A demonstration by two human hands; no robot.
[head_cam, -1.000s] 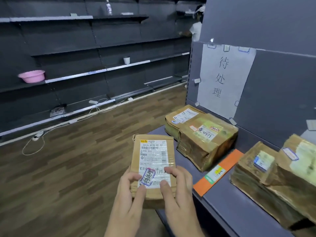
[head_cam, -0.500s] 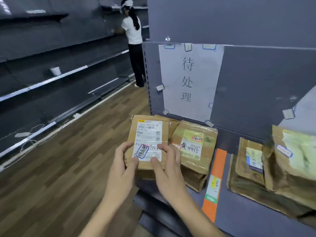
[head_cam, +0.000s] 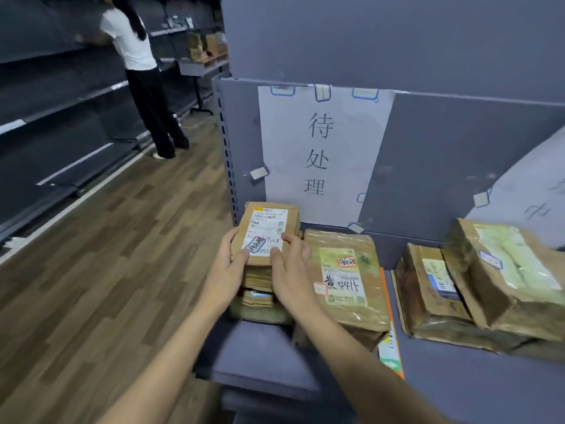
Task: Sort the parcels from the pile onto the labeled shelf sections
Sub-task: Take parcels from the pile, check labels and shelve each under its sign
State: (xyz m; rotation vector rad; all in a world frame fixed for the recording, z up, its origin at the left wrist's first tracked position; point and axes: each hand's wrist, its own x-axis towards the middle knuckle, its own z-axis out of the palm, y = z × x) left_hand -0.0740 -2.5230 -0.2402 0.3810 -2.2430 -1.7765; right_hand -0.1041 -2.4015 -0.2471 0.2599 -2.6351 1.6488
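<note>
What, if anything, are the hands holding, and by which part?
The left hand and right hand grip a brown parcel at its near corners.

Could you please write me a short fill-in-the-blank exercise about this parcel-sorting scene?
1. The left hand and right hand grip a brown parcel whose shipping label is mostly ____.
2. The paper sign on the back panel bears ____ large characters.
3. The divider strip lying on the shelf is coloured ____.
4. The person in the background wears ____ trousers.
Missing words: white; three; orange; black.
</note>
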